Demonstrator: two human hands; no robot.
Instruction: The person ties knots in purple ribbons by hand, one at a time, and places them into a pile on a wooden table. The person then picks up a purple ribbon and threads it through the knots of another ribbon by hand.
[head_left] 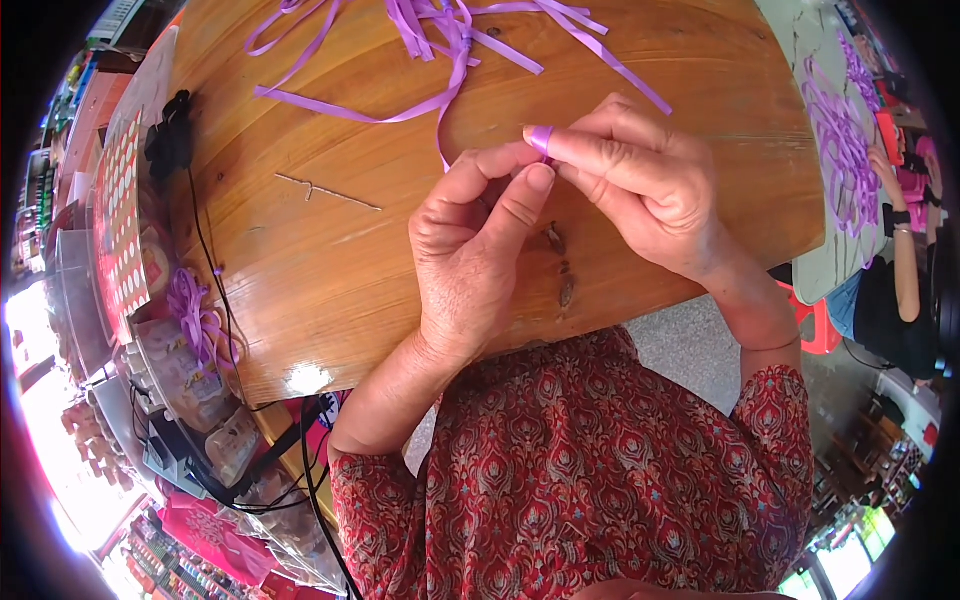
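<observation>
A strip of purple ribbon [541, 138] is pinched between my two hands above the wooden table. My left hand [465, 240] is closed, with thumb and forefinger meeting at the ribbon. Beside it, my right hand [645, 175] is closed too, and the ribbon bends over its fingertip. From my left fingers the strip runs up to a bunch of purple ribbons [425, 30] lying at the far edge, with loose tails spread to both sides. The part of the strip between my fingertips is mostly hidden.
A thin piece of string [330, 192] lies on the wooden table [330, 260], left of my hands. A black artificial flower [172, 130] and a purple ribbon bundle [192, 315] are by the left edge. At right, a person [900, 250] sits by a pale table with purple ribbons [842, 150].
</observation>
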